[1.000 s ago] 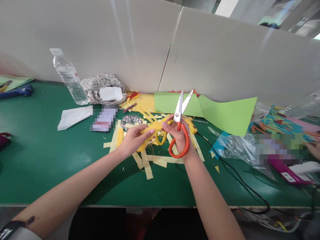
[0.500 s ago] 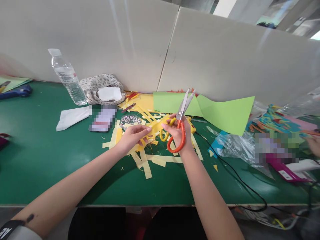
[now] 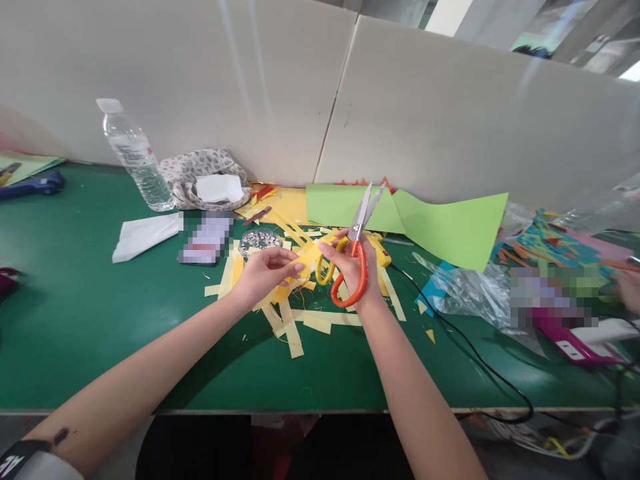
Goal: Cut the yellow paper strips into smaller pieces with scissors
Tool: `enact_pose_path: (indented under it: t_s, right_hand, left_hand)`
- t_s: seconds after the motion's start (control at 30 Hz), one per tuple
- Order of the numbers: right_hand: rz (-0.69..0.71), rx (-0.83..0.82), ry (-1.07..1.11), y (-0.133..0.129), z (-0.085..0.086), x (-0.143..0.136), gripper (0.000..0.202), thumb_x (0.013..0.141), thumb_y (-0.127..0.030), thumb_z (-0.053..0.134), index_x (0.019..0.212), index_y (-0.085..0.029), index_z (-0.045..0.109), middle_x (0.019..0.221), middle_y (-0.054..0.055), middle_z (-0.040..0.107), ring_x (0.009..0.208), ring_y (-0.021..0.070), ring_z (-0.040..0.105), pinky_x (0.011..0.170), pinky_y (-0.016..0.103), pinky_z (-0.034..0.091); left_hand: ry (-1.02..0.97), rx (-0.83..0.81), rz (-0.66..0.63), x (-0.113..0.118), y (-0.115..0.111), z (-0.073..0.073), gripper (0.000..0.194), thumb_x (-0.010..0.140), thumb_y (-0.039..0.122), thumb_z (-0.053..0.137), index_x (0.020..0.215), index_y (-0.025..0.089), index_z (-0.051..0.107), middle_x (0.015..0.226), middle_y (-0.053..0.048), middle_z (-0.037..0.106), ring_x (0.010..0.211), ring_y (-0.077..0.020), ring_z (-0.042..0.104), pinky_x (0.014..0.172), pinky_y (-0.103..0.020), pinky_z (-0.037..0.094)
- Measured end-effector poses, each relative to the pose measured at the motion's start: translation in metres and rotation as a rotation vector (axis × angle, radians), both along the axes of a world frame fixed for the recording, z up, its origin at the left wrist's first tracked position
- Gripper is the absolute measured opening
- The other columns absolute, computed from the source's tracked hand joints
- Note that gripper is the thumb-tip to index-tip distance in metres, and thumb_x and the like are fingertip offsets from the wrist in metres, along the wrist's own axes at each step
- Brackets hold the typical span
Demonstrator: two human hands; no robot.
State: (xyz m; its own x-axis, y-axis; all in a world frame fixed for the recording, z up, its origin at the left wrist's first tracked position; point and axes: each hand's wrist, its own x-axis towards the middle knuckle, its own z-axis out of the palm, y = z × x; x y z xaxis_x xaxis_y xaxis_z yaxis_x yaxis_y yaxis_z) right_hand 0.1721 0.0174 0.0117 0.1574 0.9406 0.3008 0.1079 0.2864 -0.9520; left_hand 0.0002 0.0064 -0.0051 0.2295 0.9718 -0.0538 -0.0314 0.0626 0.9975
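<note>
Yellow paper is pinched by the left hand and the right hand, which also holds scissors, above many pale strips that look already cut, while big green paper looks mostly uncut.

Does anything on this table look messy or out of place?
Yes: pale yellow strips lie scattered and crisscrossed near the left hand, looking untidy. The water bottle also appears tilted, though the lens may cause that.

The scissors' blades are shiny metal, the paper strip matt, the counter glossy; clear plastic bottle at ten o'clock.
</note>
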Motion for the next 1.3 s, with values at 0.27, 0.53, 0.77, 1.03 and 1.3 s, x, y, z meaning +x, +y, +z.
enact_pose_path:
  t_s: [0.27, 0.53, 0.77, 1.03, 1.3]
  right_hand:
    - [0.039, -0.023, -0.051, 0.0013, -0.0053, -0.0011, 0.031, 0.065, -0.039, 0.071, 0.082, -0.022, 0.052, 0.072, -0.005, 0.056, 0.059, 0.0115, 0.058, 0.065, 0.031, 0.050]
    - [-0.048, 0.005, -0.051, 0.0023, -0.0046, 0.0014, 0.034, 0.057, -0.029, 0.075, 0.081, -0.023, 0.051, 0.067, -0.007, 0.051, 0.058, 0.0096, 0.051, 0.060, 0.029, 0.046]
    - [-0.018, -0.013, -0.021, 0.0020, -0.0045, 0.0005, 0.037, 0.056, -0.028, 0.076, 0.083, -0.023, 0.051, 0.067, -0.007, 0.052, 0.060, 0.0103, 0.052, 0.060, 0.028, 0.045]
    - [-0.065, 0.018, 0.021, 0.0042, -0.0054, 0.0022, 0.037, 0.057, -0.029, 0.074, 0.083, -0.023, 0.049, 0.070, -0.006, 0.052, 0.062, 0.0101, 0.052, 0.062, 0.028, 0.047]
    - [-0.053, -0.013, 0.090, 0.0048, -0.0056, 0.0031, 0.039, 0.053, -0.026, 0.076, 0.083, -0.023, 0.051, 0.072, -0.006, 0.053, 0.065, 0.0108, 0.053, 0.064, 0.029, 0.047]
  left_hand:
    - [-0.059, 0.021, -0.063, 0.0014, -0.0005, -0.0023, 0.029, 0.070, 0.031, 0.071, 0.094, 0.018, 0.060, 0.077, -0.004, 0.068, 0.077, -0.0168, 0.067, 0.063, -0.026, 0.050]
    - [-0.059, 0.102, -0.096, 0.0025, -0.0062, 0.0040, 0.030, 0.077, 0.040, 0.062, 0.102, 0.023, 0.060, 0.088, -0.005, 0.068, 0.080, -0.0165, 0.066, 0.063, -0.026, 0.051]
    - [0.085, 0.092, -0.090, 0.0051, -0.0057, 0.0002, 0.031, 0.070, 0.041, 0.068, 0.091, 0.018, 0.062, 0.090, -0.005, 0.067, 0.078, -0.0158, 0.065, 0.065, -0.027, 0.051]
    - [0.104, -0.005, -0.094, 0.0045, -0.0033, -0.0015, 0.024, 0.074, 0.041, 0.064, 0.074, 0.018, 0.059, 0.076, -0.005, 0.067, 0.077, -0.0159, 0.065, 0.062, -0.025, 0.049]
    - [0.015, -0.032, -0.065, 0.0040, -0.0008, -0.0034, 0.027, 0.073, 0.043, 0.064, 0.075, 0.018, 0.056, 0.082, -0.002, 0.063, 0.073, -0.0130, 0.065, 0.056, -0.021, 0.049]
